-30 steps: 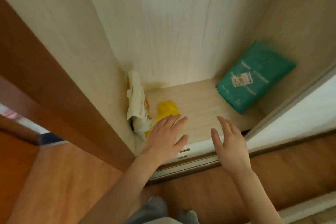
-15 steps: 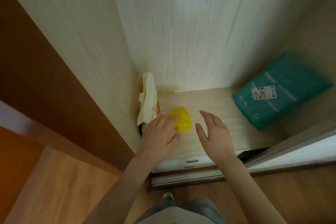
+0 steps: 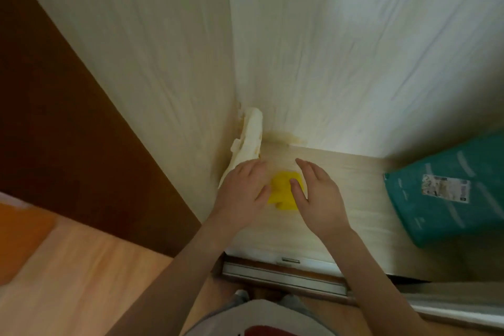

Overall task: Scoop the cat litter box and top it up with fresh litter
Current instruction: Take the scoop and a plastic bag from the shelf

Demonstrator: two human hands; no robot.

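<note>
A small yellow packet (image 3: 283, 191) lies on the pale wooden floor of an open closet (image 3: 341, 172). My left hand (image 3: 242, 191) rests at its left edge with fingers spread, thumb touching the packet. My right hand (image 3: 316, 194) comes from the right, fingers apart, thumb on top of the packet. Neither hand has closed around it. A white crumpled bag (image 3: 246, 142) leans in the closet's left back corner, just beyond my left hand. No litter box or scoop shows in view.
A teal plastic-wrapped pack (image 3: 447, 194) with a white label lies against the closet's right wall. A metal sliding-door track (image 3: 283, 273) runs along the closet's front edge. A brown door panel (image 3: 68, 123) stands to the left over the wooden room floor (image 3: 81, 281).
Both hands have moved forward and inward onto the yellow packet; the right hand, earlier apart from it, now touches it. The view has moved closer and lower.
</note>
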